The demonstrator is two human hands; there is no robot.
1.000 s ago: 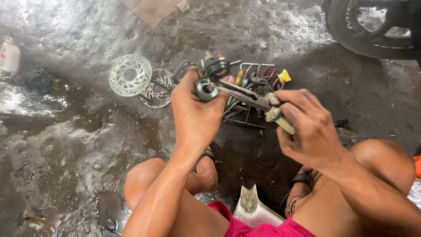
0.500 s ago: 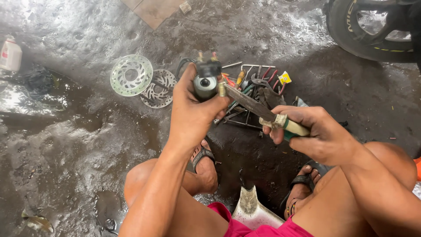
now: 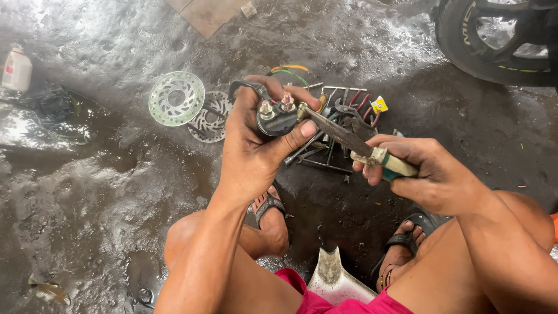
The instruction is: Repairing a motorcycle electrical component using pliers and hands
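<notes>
My left hand (image 3: 256,148) grips a small black cylindrical electrical part (image 3: 278,119) with two brass-coloured terminal posts on top and a black lead curling off its left side. My right hand (image 3: 424,168) holds a pair of pliers (image 3: 343,135) by their pale and green handles. The plier jaws reach left and meet the side of the black part near my left thumb. Both hands are raised above my knees, over the wet floor.
Two brake discs (image 3: 176,97) lie on the wet concrete at the left. A pile of wrenches and hand tools (image 3: 343,110) sits behind my hands. A tyre (image 3: 494,40) stands top right, a white bottle (image 3: 16,68) far left, a pale metal piece (image 3: 334,279) between my feet.
My left hand has turned the black part so its terminal posts face up. The pliers have shifted with it, their jaws now at the part's right side, and my right hand sits lower.
</notes>
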